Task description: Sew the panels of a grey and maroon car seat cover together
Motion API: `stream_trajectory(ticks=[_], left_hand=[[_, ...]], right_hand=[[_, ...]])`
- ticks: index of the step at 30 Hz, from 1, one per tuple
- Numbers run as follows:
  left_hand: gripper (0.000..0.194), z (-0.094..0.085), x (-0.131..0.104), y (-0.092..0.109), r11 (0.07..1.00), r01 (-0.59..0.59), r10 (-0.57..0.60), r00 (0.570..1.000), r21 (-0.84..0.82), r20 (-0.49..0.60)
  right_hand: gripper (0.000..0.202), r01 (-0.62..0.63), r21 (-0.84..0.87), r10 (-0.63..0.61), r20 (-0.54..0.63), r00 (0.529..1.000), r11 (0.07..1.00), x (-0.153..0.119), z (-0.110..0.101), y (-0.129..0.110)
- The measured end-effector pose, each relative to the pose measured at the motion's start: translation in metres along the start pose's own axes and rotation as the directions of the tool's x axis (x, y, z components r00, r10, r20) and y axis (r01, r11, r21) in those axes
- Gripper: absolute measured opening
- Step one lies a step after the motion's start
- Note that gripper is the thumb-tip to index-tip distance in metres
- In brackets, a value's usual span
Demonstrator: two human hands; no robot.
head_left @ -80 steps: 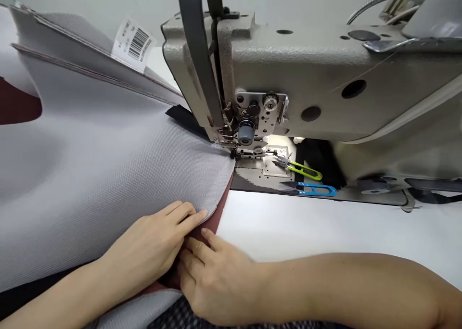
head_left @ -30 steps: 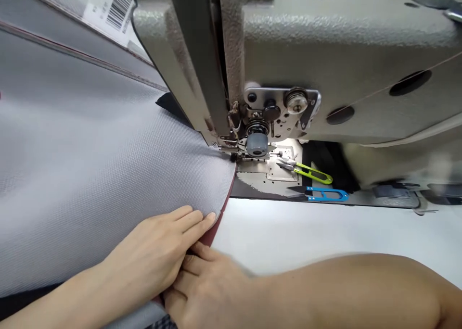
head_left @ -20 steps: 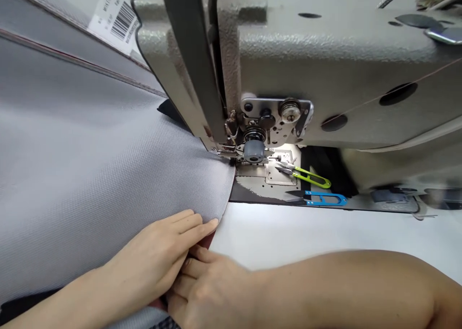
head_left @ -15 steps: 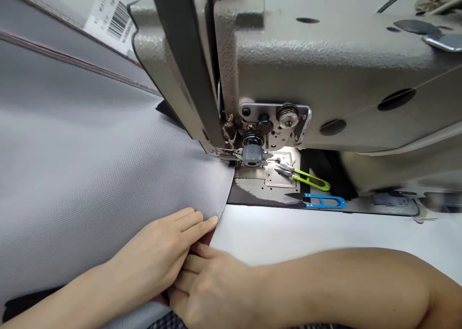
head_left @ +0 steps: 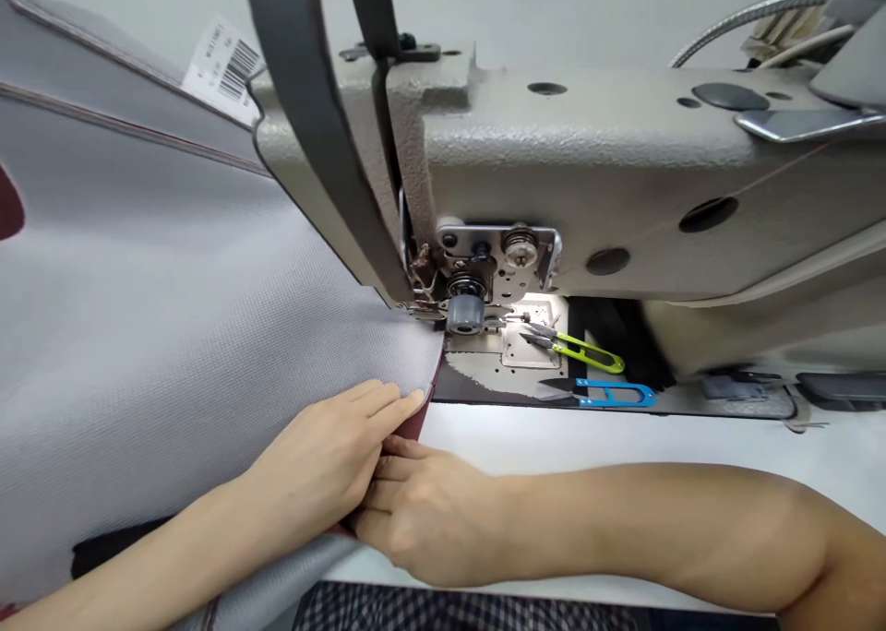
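Sewing machine of textured grey-beige metal (head_left: pixel 588 179), its working end meeting the edge of a broad pale-grey woven fabric (head_left: pixel 208 336) spread to the left. Left hand (head_left: pixel 339 442), laid flat on the fabric near its edge, apparently to steady it; right hand (head_left: pixel 436 516), fingers curled against the maroon underlayer (head_left: pixel 413 423), exact grip hidden. Lime-green-handled metal snips (head_left: pixel 588 351) and blue-handled metal snips (head_left: pixel 616 393), beside the fabric, presumably for easy reach.

A sewing workshop, judging by the sewing machine (head_left: pixel 505 188), blue snips (head_left: pixel 616 404) and fabric (head_left: pixel 173 336)
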State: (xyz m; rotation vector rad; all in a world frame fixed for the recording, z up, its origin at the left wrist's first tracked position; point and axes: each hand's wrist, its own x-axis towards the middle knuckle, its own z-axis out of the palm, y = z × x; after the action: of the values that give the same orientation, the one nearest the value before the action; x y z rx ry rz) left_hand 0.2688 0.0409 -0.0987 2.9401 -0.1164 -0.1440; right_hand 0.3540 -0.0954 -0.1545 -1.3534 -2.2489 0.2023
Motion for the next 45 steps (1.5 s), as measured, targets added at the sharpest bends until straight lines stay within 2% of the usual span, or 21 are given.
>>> stream_trajectory(ticks=[5, 10, 15, 20, 25, 28, 32, 37, 39, 41, 45], left_hand=[[0.04, 0.0, 0.006, -0.004, 0.994, 0.084, -0.081, 0.996, -0.076, 0.037], [0.04, -0.011, 0.017, -0.002, 0.971, 0.164, -0.151, 0.985, -0.172, 0.084], [0.042, -0.021, 0.024, -0.002, 0.949, 0.205, -0.176, 0.975, -0.239, 0.136], [0.039, -0.02, 0.025, -0.001, 0.961, 0.215, -0.192, 0.971, -0.175, 0.139], [0.036, -0.018, 0.027, 0.001, 0.976, 0.214, -0.207, 0.971, -0.051, 0.118], [0.031, -0.018, 0.029, 0.002, 0.973, 0.228, -0.221, 0.966, -0.033, 0.131], [0.027, -0.022, 0.035, 0.003, 0.966, 0.257, -0.249, 0.954, -0.024, 0.164], [0.023, -0.028, 0.041, 0.005, 0.959, 0.282, -0.272, 0.937, -0.018, 0.218], [0.021, -0.029, 0.042, 0.005, 0.956, 0.291, -0.272, 0.93, -0.04, 0.248], [0.02, -0.028, 0.042, 0.003, 0.953, 0.296, -0.27, 0.925, -0.062, 0.268], [0.019, -0.028, 0.046, 0.0, 0.962, 0.267, -0.245, 0.937, -0.056, 0.25]], right_hand=[[0.017, 0.025, 0.006, -0.025, 0.046, 0.999, 1.0, -0.003, -0.007, 0.013], [0.015, 0.023, 0.0, -0.023, 0.085, 0.996, 1.0, -0.003, -0.015, 0.025], [0.02, 0.033, -0.054, -0.03, 0.06, 0.998, 0.998, -0.003, -0.022, 0.029], [0.019, 0.022, -0.085, -0.015, 0.076, 0.997, 0.996, -0.003, -0.022, 0.026], [0.018, 0.009, -0.125, -0.005, 0.035, 0.999, 0.992, -0.005, -0.021, 0.027], [0.019, 0.004, -0.163, 0.001, 0.027, 1.0, 0.987, -0.007, -0.022, 0.027], [0.023, -0.022, -0.266, 0.001, -0.08, 0.997, 0.964, -0.011, -0.024, 0.025], [0.03, -0.085, -0.389, -0.019, -0.256, 0.966, 0.917, -0.015, -0.027, 0.021], [0.026, -0.12, -0.407, 0.028, -0.226, 0.974, 0.905, -0.017, -0.028, 0.019], [0.021, -0.145, -0.431, 0.096, -0.135, 0.986, 0.891, -0.019, -0.028, 0.017], [0.028, -0.152, -0.457, 0.188, 0.035, 0.981, 0.876, -0.019, -0.031, 0.016]])
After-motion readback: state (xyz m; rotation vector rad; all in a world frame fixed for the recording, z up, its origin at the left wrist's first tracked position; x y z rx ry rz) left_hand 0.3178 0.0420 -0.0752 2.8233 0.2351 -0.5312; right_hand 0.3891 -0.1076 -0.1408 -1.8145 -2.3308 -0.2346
